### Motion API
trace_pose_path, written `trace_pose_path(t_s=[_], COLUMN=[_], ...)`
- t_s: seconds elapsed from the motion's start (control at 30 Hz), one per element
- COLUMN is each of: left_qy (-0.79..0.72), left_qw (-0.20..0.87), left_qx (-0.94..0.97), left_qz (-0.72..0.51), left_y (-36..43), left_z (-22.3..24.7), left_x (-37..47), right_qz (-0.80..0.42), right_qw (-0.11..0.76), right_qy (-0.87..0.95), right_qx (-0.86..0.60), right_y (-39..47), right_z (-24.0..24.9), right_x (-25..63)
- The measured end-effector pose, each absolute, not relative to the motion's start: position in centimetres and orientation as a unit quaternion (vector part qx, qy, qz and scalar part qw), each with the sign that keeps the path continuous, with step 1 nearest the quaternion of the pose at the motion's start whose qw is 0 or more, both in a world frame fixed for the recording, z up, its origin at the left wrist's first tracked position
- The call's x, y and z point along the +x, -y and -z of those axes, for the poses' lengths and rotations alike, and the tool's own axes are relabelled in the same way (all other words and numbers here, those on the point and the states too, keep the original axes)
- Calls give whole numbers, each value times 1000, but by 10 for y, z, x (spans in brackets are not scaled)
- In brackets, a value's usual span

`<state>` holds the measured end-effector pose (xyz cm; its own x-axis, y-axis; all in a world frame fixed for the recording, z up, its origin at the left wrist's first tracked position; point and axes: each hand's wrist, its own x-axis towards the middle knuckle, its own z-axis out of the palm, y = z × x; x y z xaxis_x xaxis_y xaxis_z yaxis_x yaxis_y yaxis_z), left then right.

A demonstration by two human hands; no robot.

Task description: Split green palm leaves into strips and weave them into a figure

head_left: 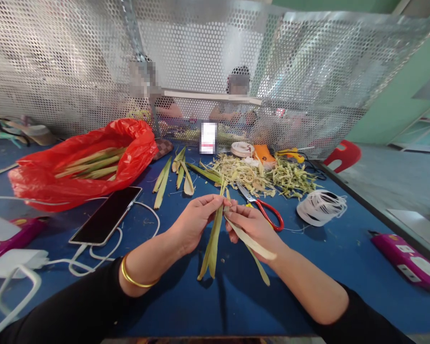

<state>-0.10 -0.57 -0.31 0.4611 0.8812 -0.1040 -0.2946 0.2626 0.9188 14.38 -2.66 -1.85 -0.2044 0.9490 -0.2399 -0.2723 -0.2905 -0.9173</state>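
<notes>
My left hand is closed, thumb against fingers, on a bundle of long green-yellow leaf strips that hang down over the table. Close beside it, my right hand pinches a pale leaf strip, whose free ends trail down to the right. The fingertips of both hands nearly meet at the strips' upper part. Red-handled scissors lie just beyond my right hand, blades pointing away. Several loose dried leaves rest on the table past my left hand.
Left stands a red plastic bag with leaves inside, near a phone and white cable. Shredded trimmings, a white ribbon roll and a purple power strip are to the right. A perforated metal screen stands behind; people sit beyond it.
</notes>
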Motion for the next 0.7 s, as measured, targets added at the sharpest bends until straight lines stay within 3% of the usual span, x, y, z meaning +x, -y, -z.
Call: trace_pose_path(t_s=[0.23, 0.53, 0.7], left_qy=[-342, -340, -338], left_qw=[739, 729, 724], left_qx=[384, 277, 268], left_qz=[-435, -526, -538], left_y=[3, -11, -16], left_z=[-1, -10, -11], left_x=[-3, -11, -14], right_qz=[-676, -585, -630], right_qw=[437, 402, 382], right_qy=[427, 547, 506], right_qx=[-412, -443, -447], right_y=[37, 41, 43], right_z=[14, 22, 27], right_x=[142, 137, 132])
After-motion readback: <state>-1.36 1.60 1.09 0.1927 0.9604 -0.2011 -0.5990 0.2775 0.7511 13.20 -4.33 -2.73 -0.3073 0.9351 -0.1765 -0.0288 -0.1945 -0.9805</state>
